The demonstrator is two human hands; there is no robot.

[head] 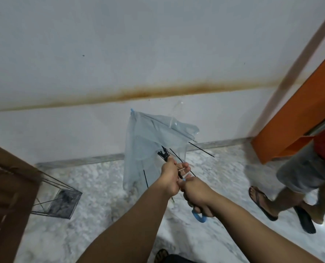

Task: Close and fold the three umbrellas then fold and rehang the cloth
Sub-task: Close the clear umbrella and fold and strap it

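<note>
Clear umbrella [154, 137] is half shut, held out over the floor. Right hand [197, 196] grips the blue handle [198, 216], left hand [172, 175] pinches the thin shaft. Looks light & floppy w/ bendy ribs; hold handle + slider.

the right hand [197, 196] hides most of the blue handle [198, 217]; the second person [298, 173] is cut off at the right edge.

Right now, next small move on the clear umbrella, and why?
Probably gather the loose canopy round the shaft with the left hand: ribs stick out and the plastic hangs slack, while the right hand grips the blue handle.
</note>
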